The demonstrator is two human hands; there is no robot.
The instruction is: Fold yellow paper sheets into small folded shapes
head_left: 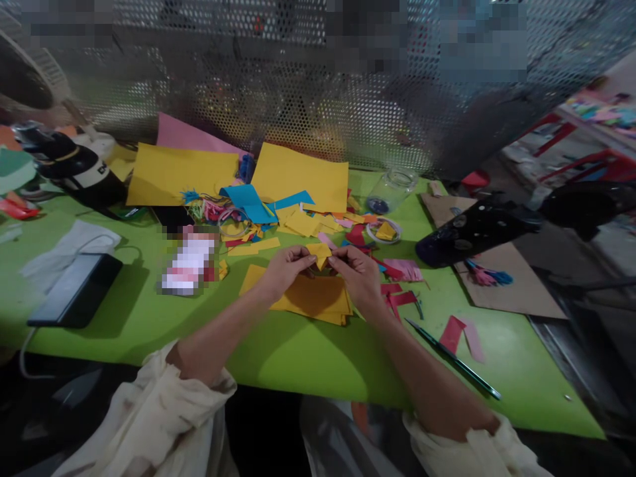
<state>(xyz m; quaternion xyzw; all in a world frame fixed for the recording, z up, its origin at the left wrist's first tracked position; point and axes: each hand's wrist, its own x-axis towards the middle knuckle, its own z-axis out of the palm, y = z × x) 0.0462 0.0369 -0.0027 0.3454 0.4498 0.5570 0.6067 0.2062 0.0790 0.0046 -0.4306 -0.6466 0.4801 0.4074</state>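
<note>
A small folded piece of yellow paper [319, 254] is held up between the two hands, above a green table [372, 377]. Its left side is pinched by the left hand [291, 268], with the thumb and fingers almost closed on it. Its right side is pinched by the right hand [356, 270] in the same way, with the fingers bent. Just below both hands, a stack of orange-yellow sheets [311, 298] is laid on the table. Past the hands, a messy heap of yellow scraps [301, 222] is spread out, and two big yellow sheets are seen behind it. A blue strip [251, 204] is seen on the near side of those sheets. To the left of the left hand, a phone [189, 264] with a lit screen is seen, and farther left a dark box [77, 291] is set down. Beyond the right hand, a clear jar [392, 189] is seen. To the right of the right hand, red strips [400, 298] are scattered, and nearer the right arm a thin green pen [454, 358] is laid at a slant.
</note>
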